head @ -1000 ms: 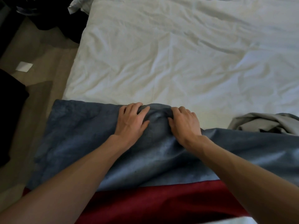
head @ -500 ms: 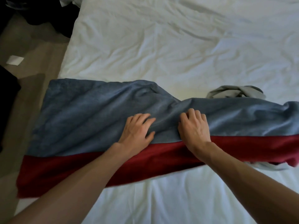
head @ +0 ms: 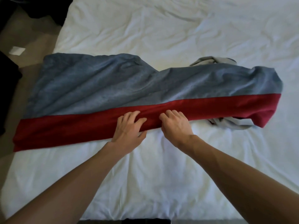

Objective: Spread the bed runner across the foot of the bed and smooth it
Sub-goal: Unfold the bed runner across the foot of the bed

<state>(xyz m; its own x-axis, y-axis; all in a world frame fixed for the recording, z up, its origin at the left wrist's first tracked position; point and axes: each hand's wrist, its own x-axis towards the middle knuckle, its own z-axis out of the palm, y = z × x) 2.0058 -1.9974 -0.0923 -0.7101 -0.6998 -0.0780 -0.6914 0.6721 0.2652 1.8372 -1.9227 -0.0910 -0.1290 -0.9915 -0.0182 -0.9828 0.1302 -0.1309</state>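
Head view. The bed runner [head: 113, 88], a plush blue-grey panel with a smooth red band [head: 64, 130] along its near side, lies crosswise on the bed [head: 145, 175], set back from the bed's foot edge with bare, creased white sheet between. Its left end drapes over the bed's left side; its right end is crumpled short of the bed's right side, with grey lining [head: 229, 125] bunched beneath. At the bed's mid-width, the left hand [head: 129, 126] and right hand [head: 175, 125] grasp the red band's hem, fingers bent. Likely risks: a pull from the middle alone could bow the runner and deepen its diagonal folds, and the overhanging left end may drag the soft cloth off the bed.
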